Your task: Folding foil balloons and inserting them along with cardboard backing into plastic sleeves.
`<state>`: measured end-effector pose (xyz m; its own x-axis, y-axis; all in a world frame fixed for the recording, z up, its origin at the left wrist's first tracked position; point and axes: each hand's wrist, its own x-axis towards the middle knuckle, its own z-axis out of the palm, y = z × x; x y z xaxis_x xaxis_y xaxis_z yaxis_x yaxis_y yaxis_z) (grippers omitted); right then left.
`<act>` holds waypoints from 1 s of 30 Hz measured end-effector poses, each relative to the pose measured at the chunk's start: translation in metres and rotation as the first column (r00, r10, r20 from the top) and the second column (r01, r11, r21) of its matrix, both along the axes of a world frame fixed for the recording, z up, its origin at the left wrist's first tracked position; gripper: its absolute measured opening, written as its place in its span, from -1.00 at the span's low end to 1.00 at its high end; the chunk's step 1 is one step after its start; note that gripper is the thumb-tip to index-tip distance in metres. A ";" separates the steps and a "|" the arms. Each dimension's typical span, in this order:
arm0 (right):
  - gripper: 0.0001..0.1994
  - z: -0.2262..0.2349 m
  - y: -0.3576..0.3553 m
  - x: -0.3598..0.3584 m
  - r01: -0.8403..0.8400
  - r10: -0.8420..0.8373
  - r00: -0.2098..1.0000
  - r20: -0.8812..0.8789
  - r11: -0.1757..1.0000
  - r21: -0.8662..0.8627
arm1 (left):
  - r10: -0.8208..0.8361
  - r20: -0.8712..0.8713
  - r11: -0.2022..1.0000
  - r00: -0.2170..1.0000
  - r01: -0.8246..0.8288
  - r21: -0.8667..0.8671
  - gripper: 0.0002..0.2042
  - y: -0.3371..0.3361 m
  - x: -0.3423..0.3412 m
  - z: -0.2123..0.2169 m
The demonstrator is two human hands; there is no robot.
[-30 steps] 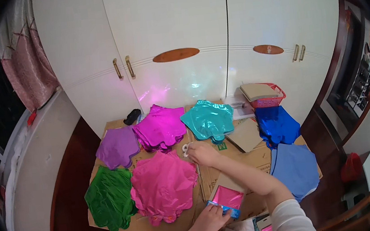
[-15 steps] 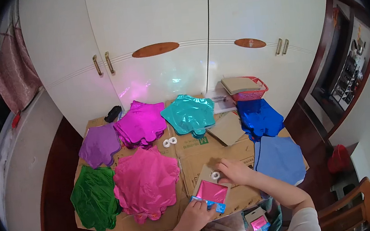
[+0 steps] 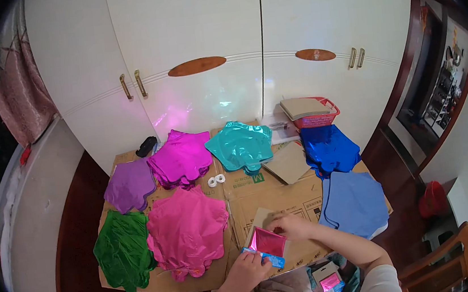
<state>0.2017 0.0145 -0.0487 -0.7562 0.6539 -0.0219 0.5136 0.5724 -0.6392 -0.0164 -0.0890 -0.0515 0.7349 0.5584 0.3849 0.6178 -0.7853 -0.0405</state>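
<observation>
- A flat pink foil packet point(image 3: 268, 241) with a blue lower edge is gripped by the left hand point(image 3: 248, 267); the fingers are curled shut on that blue edge, with the thumb on top.
- The right hand point(image 3: 289, 225) is laid on the packet's upper right corner, with the fingers drawn together and pinched there (whether something small is also held under them cannot be told).
- The packet is held tilted just above the cardboard sheet point(image 3: 285, 195), between the two sets of fingers.
- A tan card point(image 3: 259, 218) is seen directly beyond the packet, just left of the right fingertips.
- A pink foil balloon stack point(image 3: 189, 230) is found just left of the left fingers, and a green stack point(image 3: 124, 250) further left.
- Two small white tape rolls point(image 3: 216, 179) are seen well beyond the fingers, near a teal stack point(image 3: 239, 145).
- Magenta point(image 3: 181, 157) and purple point(image 3: 129, 184) stacks are noted beyond and to the left.
- A light blue stack point(image 3: 354, 202) is found right of the right fingers, and a dark blue one point(image 3: 328, 148) beyond it.
- White cupboard doors point(image 3: 207, 52) are recorded at the far side.
</observation>
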 end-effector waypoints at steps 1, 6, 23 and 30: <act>-0.69 0.004 -0.002 0.000 0.002 -0.005 1.000 -0.027 0.994 -0.109 | 0.001 -0.001 1.000 1.000 -0.001 -0.004 -0.94 0.000 0.000 0.000; -0.77 -0.022 0.003 0.008 -0.061 -0.091 0.963 -0.253 0.842 -0.536 | -0.010 0.006 1.000 1.000 0.010 0.017 -0.94 0.000 0.001 0.002; -0.53 -0.016 0.007 -0.046 -0.018 0.035 0.999 -0.019 0.825 0.565 | -0.097 -0.212 0.993 0.972 0.110 0.052 -0.69 0.005 0.005 0.010; -0.50 -0.025 0.000 -0.050 0.005 -0.016 1.000 0.013 0.802 0.597 | -0.110 -0.114 0.987 0.987 0.122 0.106 -0.65 0.004 0.002 0.012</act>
<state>0.1512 0.0144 -0.0734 -0.7524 0.5497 0.3629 0.5290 0.8326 -0.1644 -0.0143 -0.0849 -0.0392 0.8327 0.4247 0.3553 0.5101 -0.8381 -0.1936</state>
